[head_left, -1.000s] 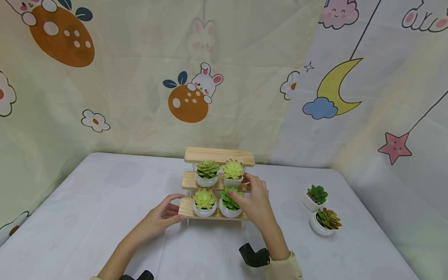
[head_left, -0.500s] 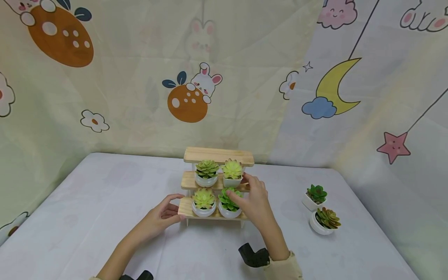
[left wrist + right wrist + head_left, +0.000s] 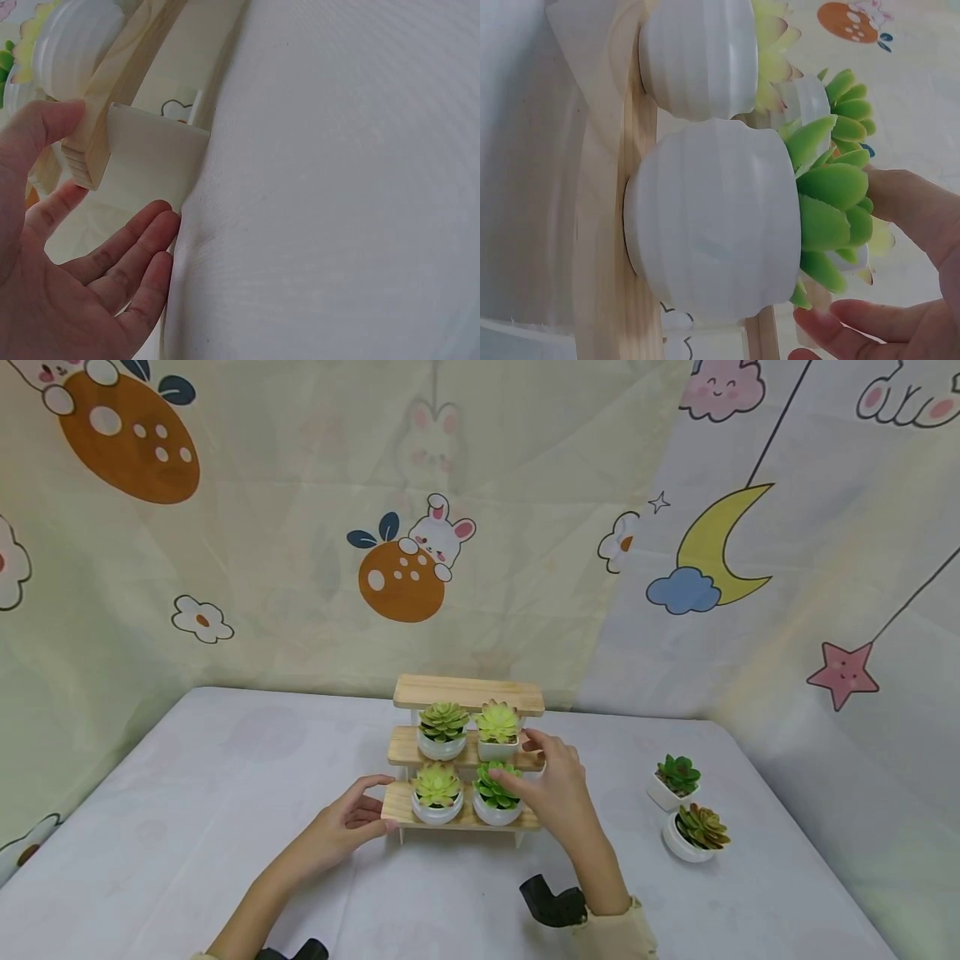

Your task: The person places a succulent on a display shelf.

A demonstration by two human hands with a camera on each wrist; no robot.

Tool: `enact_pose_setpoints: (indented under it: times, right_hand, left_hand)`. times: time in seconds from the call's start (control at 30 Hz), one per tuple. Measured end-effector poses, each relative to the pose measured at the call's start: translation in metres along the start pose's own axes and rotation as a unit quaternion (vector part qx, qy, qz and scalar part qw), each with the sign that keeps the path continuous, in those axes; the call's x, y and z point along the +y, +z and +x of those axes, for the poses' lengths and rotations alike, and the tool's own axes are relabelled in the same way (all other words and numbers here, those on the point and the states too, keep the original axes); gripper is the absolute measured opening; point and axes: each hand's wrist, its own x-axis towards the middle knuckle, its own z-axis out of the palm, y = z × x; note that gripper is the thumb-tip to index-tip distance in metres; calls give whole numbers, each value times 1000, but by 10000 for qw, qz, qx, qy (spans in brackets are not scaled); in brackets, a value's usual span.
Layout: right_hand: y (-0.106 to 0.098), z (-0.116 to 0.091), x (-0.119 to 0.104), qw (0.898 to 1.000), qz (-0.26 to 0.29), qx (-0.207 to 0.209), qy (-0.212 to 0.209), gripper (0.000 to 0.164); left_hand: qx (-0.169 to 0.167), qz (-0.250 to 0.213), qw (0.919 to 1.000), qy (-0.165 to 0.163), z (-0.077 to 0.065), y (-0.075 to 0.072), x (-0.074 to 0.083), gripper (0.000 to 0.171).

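A three-tier wooden shelf stand on white supports stands on the table. My left hand pinches the left end of its lowest board, thumb against the wood, other fingers spread near the white leg. The right hand is round a bright green potted succulent on the lowest board's right side, thumb over its leaves. Its fingers reach behind, close to the leaves. A yellow-green succulent stands to its left. On the middle board stand two more potted succulents, one greener, one yellowish with reddish tips.
To the right, two more potted succulents stand on the white-covered table: a dark green one in a square pot and a reddish-brown one in a round pot. A cartoon-printed cloth hangs behind and at the sides.
The right hand and the bright green succulent have shifted slightly to the right, widening the gap to the pot beside it. The left hand keeps its place on the board.
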Motion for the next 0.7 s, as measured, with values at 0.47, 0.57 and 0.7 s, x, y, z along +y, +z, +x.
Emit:
enact_pose_setpoints:
  times: [0.47, 0.57, 0.7]
  right_hand:
    - [-1, 1, 1, 9995, 201, -257, -23, 75]
    - [-5, 1, 2, 9994, 233, -266, -36, 76]
    - [-16, 1, 7, 9995, 188, -221, -105, 72]
  left_hand:
    - [-7, 17, 10000, 12, 0, -1, 0, 58]
    - [-43, 14, 10000, 63, 1, -1, -2, 58]
    - [-48, -9, 10000, 65, 1, -1, -3, 58]
